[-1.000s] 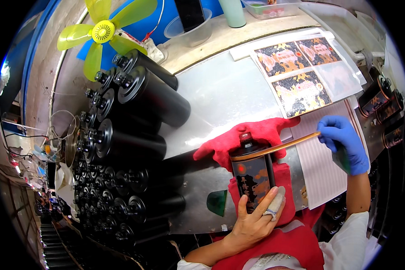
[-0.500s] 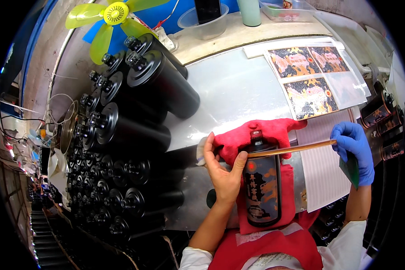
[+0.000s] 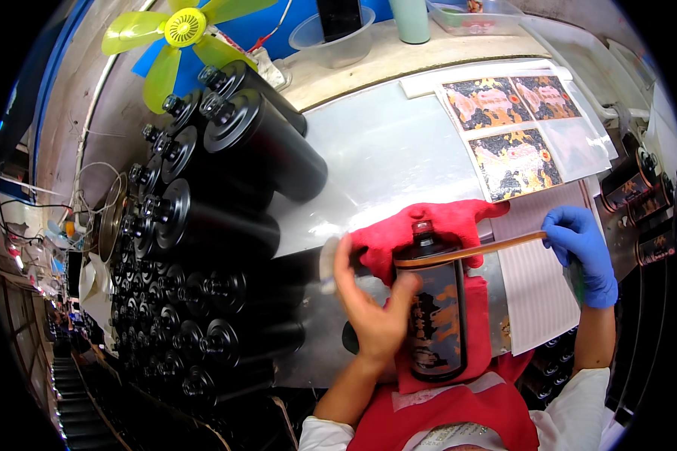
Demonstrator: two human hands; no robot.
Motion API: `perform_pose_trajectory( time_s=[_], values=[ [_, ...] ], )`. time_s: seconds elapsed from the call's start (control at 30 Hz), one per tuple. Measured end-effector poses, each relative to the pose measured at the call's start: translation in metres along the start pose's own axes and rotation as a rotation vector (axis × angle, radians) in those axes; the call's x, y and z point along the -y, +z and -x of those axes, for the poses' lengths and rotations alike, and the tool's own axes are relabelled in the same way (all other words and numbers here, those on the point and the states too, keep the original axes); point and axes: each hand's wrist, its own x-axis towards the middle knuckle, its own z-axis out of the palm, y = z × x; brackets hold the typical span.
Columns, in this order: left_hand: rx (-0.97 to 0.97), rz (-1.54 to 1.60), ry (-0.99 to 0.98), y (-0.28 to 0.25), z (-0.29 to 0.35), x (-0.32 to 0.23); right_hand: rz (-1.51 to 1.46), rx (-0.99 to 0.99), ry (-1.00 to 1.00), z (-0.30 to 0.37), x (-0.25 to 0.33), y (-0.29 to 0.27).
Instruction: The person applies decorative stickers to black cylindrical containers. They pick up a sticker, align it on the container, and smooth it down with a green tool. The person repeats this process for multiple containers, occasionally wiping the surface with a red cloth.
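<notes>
A black glass bottle (image 3: 442,331) with orange and dark decoration and a red spot lies on a red cloth (image 3: 478,323), its neck pointing away from me. My gloved right hand (image 3: 581,252) pinches one end of a narrow gold strip (image 3: 496,245); a dark green flat piece (image 3: 577,279) is tucked in its palm. The strip's other end lies across the bottle just below the shoulder. My bare left hand (image 3: 372,319), slightly blurred, is at the bottle's left side with fingers spread and the thumb against the bottle, just below the strip end.
Many plain black bottles (image 3: 267,143) crowd the left. Printed decal sheets (image 3: 508,161) lie at the back right, above a striped white sheet (image 3: 538,293). Decorated bottles (image 3: 628,184) stand far right. A yellow-green fan (image 3: 184,28) is at the back left.
My right hand has moved slightly left, and the strip's left end has come down against the bottle. My left hand has shifted a little, its fingers now blurred.
</notes>
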Motion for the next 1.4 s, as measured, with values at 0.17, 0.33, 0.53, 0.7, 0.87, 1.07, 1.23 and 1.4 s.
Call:
perform_pose_trajectory(
  time_s=[0.17,0.33,0.53,0.7,0.87,1.07,1.23,1.4],
  values=[
    [0.786,-0.593,0.658,0.001,0.061,-0.051,0.058,0.071,0.054,-0.021,-0.018,0.006],
    [0.776,-0.945,0.776,-0.002,0.082,-0.031,0.076,0.1,0.083,-0.026,-0.026,0.014],
    [0.526,-0.622,0.767,-0.044,0.099,0.013,-0.023,0.223,0.094,-0.016,-0.006,0.044],
    [0.454,-0.523,0.513,-0.042,0.099,-0.008,-0.033,0.239,0.096,-0.011,0.006,0.051],
    [0.596,-0.996,0.81,-0.02,0.085,-0.013,-0.012,0.216,0.11,-0.012,-0.002,0.049],
    [0.414,-0.413,0.524,-0.026,0.1,0.018,-0.01,0.301,0.082,-0.012,0.009,0.074],
    [0.434,-0.219,0.401,-0.036,0.087,0.008,-0.014,0.324,0.053,-0.016,0.012,0.087],
    [0.623,-0.586,0.43,-0.019,0.078,-0.015,-0.01,0.345,0.087,-0.018,0.008,0.085]
  ],
)
